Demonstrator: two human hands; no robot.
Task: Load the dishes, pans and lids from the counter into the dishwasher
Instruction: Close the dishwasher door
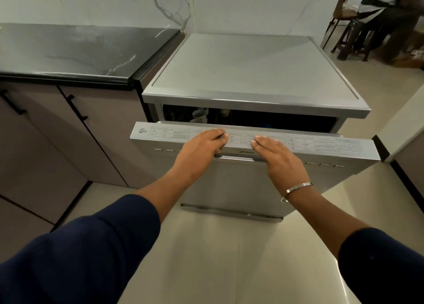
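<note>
Both hands at frame centre on the dishwasher door, ajar. Left hand curls round its top edge, right hand lies flat, fingers together, likely steadying its swing.

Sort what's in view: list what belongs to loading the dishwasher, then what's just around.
Job:
silver freestanding dishwasher
its partly open door
left hand gripping the door's top edge
right hand resting flat on it
pale cups inside

Around:
black marble counter
seated person in stripes
</note>
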